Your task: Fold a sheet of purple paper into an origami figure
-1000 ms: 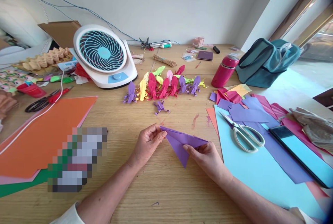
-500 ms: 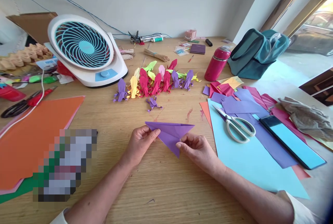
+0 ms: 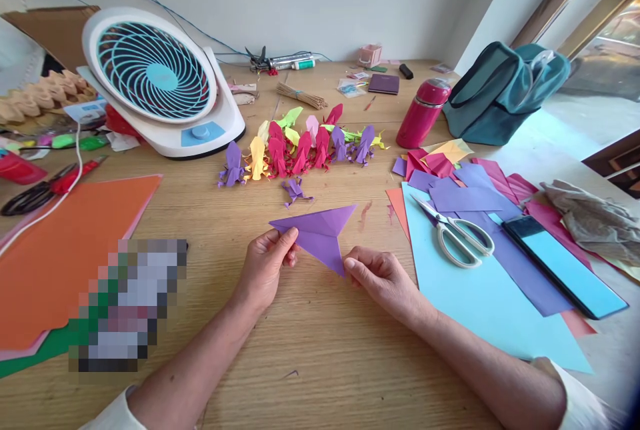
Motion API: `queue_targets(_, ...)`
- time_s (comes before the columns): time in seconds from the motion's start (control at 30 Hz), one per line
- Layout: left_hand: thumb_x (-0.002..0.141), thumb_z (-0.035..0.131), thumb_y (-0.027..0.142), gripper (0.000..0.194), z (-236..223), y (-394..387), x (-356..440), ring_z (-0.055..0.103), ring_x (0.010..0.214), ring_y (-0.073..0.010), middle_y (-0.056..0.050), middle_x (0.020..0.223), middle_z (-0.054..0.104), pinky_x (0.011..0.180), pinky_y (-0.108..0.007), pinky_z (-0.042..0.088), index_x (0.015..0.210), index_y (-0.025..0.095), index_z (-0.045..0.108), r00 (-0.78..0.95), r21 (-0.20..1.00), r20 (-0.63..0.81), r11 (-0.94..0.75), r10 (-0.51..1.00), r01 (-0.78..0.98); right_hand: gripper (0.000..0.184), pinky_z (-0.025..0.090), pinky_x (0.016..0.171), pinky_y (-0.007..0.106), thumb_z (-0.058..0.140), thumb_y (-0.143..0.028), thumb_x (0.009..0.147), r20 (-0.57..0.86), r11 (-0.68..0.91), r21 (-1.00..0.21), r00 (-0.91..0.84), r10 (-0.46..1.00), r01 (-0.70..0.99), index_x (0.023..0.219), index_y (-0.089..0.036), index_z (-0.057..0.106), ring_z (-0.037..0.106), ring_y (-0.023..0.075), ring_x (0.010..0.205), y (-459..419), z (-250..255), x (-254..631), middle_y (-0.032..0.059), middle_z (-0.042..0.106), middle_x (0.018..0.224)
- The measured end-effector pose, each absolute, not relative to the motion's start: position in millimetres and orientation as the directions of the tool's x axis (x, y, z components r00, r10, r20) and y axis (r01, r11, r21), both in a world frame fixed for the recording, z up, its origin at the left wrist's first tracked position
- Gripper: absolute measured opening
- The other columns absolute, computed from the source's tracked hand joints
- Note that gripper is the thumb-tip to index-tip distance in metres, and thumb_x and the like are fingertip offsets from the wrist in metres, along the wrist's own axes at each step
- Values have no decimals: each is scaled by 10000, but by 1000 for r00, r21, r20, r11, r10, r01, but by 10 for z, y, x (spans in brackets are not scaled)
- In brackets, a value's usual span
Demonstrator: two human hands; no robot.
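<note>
Purple folded paper (image 3: 321,233) is pinched in my left fingers (image 3: 286,243), probably to keep its layers together; my right fingers (image 3: 359,271) pinch its near tip, seemingly for steadiness.

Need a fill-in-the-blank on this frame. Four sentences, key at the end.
1. The left hand grips a folded paper whose colour is ____.
2. The handles of the scissors are coloured ____.
3. In the picture, the fan stands to the ____ of the bottle.
4. In the picture, the phone with a light-blue screen lies to the ____ of the scissors.

Missing words: purple; white; left; right.
</note>
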State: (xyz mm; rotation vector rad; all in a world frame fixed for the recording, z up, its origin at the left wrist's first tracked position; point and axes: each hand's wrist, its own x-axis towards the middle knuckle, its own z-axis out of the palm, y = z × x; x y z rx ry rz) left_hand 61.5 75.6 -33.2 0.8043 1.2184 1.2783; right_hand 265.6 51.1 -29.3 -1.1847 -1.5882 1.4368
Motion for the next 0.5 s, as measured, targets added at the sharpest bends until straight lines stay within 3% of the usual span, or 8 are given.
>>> queue_targets(0.3,673,801,414,354,-326,719,628,470,468,-67,37,541,555,450,-199,373,603,152,573,-69,964,-196,179,978,-199,373,271,524,235,580,-498,896,-128,-74,-983,-339,932,168,707,-180,530,347,98,582,488,-397,2653,-47,420,635)
queue_targets(0.5,703,771,435,340,-351,672,650,455,446,-83,21,499,548,455,-221,375,601,148,620,57,982,-184,186,981,-27,406,286,526,237,565,-524,904,-93,-25,-977,-313,945,213,685,-187,509,356,104,582,469,-385,2636,-47,419,627)
